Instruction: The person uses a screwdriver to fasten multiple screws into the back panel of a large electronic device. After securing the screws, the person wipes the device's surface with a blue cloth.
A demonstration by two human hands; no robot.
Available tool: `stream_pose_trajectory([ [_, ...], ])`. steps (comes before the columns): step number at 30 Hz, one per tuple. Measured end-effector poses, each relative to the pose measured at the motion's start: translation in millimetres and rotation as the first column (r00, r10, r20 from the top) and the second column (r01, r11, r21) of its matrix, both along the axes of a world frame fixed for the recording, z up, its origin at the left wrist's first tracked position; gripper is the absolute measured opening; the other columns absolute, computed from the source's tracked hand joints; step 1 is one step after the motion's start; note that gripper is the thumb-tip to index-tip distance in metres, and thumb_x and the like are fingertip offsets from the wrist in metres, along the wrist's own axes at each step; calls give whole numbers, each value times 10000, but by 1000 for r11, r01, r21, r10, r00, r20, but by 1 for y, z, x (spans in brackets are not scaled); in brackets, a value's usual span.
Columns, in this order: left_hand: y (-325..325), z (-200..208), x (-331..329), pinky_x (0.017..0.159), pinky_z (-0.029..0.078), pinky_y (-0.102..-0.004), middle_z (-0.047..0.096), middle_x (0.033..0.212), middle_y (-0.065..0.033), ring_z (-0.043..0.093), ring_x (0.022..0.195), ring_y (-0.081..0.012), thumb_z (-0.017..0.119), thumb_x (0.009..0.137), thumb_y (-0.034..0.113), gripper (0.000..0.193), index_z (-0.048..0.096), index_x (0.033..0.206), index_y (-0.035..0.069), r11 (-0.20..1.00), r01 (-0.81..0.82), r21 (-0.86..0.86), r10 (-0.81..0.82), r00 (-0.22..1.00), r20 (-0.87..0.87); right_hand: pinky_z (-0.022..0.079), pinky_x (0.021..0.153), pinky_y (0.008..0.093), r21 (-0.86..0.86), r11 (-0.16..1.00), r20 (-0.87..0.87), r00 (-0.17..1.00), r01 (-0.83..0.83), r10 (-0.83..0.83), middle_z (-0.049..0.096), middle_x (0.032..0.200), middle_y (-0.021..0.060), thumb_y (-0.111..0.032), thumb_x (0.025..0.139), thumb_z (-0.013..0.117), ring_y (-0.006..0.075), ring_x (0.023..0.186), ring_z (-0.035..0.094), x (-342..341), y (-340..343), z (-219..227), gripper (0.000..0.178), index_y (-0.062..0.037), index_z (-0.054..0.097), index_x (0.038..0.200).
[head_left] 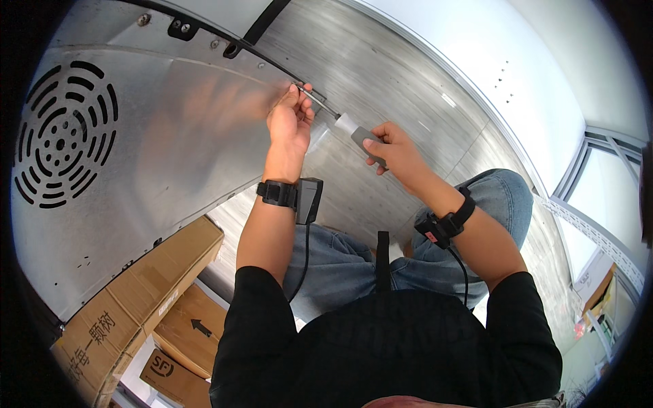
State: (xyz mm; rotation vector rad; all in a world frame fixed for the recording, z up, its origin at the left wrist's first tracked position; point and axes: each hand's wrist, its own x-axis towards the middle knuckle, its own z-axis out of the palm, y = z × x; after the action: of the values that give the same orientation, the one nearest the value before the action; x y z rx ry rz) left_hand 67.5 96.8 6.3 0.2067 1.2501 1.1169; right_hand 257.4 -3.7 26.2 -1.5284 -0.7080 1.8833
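My right hand [393, 151] is wrapped round the grey and white handle of a screwdriver [358, 133]. Its thin metal shaft slants up and left to the edge of a large silver metal panel [204, 129]. At that edge my left hand [291, 119] has its thumb and fingers pinched around the screwdriver's tip; whatever sits between them there is hidden. The panel has a round pattern of slotted vents on its left part, and screws and black brackets run along its far edge.
Cardboard boxes [163, 272] stand beneath and beside the panel at the lower left. Grey wood-look floor [401, 75] lies beyond my hands. To the right are a white wall [503, 75] and a metal-framed shelf [598, 238]. Cables hang from the devices strapped to my wrists.
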Motion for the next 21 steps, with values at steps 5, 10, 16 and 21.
stream_pose_trajectory([
  [5, 0, 1, 0, 586, 445, -219, 670, 914, -38, 534, 648, -73, 546, 932, 161, 89, 603, 947, 94, 1000, 12, 5, -12, 1000, -5, 444, 600, 263, -1, 1000, 31, 999, -23, 23, 550, 924, 55, -258, 905, 592, 126, 784, 559, 1, 1, -8, 286, -38, 513, 1069],
  [10, -1, 3, 0, 582, 442, -218, 670, 913, -39, 534, 655, -72, 552, 927, 150, 82, 603, 950, 89, 1000, 3, 5, -3, 1000, -9, 436, 584, 254, 82, 997, 113, 994, -11, 1, 559, 899, 69, -279, 917, 565, 120, 763, 555, -4, -2, 3, 303, -23, 517, 1072],
  [16, 1, 0, -2, 603, 451, -220, 670, 931, -40, 545, 660, -77, 512, 947, 152, 91, 587, 947, 99, 1000, 21, 5, -21, 1000, 18, 443, 539, 258, -45, 997, -96, 993, 66, -70, 550, 937, 88, -286, 878, 616, 125, 686, 548, 3, 3, -4, 370, -3, 507, 1090],
  [21, 1, 0, -2, 602, 455, -218, 672, 931, -44, 547, 660, -78, 510, 948, 149, 90, 582, 954, 95, 1000, 23, 4, -23, 999, 34, 451, 552, 267, 125, 992, 167, 984, 34, -55, 565, 895, 78, -294, 906, 577, 127, 676, 552, -5, -4, -8, 349, -5, 502, 1085],
])
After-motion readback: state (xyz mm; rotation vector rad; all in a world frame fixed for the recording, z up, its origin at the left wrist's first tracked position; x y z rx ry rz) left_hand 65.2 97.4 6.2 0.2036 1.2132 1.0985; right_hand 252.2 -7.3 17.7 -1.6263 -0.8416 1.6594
